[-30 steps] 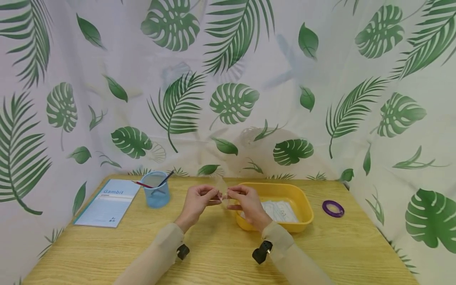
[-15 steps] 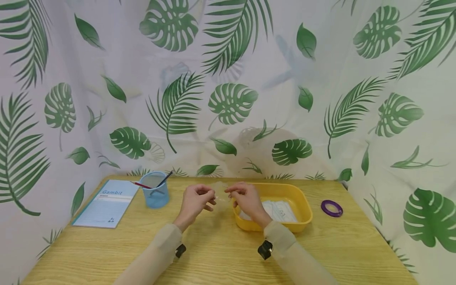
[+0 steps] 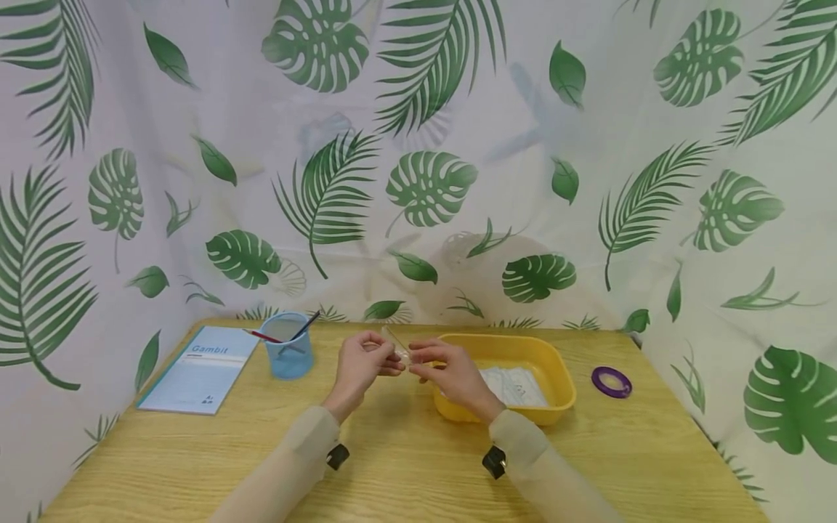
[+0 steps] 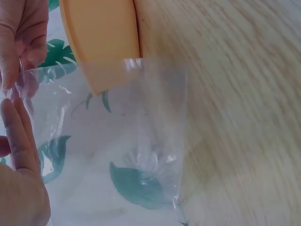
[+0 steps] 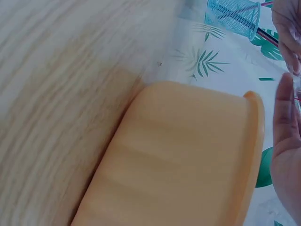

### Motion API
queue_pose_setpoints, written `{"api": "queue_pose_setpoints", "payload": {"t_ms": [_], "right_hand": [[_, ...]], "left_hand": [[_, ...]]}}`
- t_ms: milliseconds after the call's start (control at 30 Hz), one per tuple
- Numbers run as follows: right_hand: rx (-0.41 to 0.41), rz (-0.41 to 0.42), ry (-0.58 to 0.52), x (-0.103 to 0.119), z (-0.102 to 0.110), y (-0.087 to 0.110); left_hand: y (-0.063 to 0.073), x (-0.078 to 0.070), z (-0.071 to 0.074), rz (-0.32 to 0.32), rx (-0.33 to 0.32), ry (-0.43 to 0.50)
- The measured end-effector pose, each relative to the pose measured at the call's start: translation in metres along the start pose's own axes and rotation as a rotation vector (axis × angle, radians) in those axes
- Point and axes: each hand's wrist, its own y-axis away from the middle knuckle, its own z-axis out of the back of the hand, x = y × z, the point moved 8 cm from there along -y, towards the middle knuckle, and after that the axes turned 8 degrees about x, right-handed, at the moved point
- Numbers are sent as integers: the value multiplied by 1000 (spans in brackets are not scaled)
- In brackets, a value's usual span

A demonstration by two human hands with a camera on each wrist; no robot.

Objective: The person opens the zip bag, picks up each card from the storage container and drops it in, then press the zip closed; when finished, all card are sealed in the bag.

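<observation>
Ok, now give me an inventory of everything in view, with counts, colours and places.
Plastic bag: one, clear, between the hands
Tub: one, yellow, on the table, right of centre
Packets: count unclear, white, in the tub
Ring: one, purple, right of the tub
Cup: one, light blue, on the table's left side
Pencils: at least two, red and dark, in the cup
Notebook: one, pale blue, left of the cup
Table: one, wood-coloured, under everything
Curtain: white with green leaves, around the table
Sleeves: two, beige, on the arms
Wristbands: two, black, at the wrists
Left hand: one, holding the bag
Right hand: one, holding the bag
</observation>
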Motion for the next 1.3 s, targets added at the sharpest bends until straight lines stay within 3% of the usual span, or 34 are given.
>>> {"api": "queue_pose_setpoints", "payload": {"t_ms": [67, 267, 400, 567, 833, 1167, 1300], "right_hand": [[-20, -4, -13, -1, 3, -1], [-27, 53, -8, 4, 7, -1], [-10, 91, 14, 8, 8, -2], [-37, 114, 80, 12, 13, -3], [-43, 161, 143, 14, 14, -2], [-52, 205, 233, 16, 16, 0], [-52, 225, 251, 17, 17, 0]], "left_hand": [[1, -3, 1, -17, -15, -57], [3, -24, 9, -139, -61, -355], [2, -33, 9, -165, 30, -452], [1, -32, 10, -109, 151, -521], [-2, -25, 19, -27, 235, -465], [0, -27, 13, -37, 360, -296], [0, -27, 10, -29, 404, -290]]}}
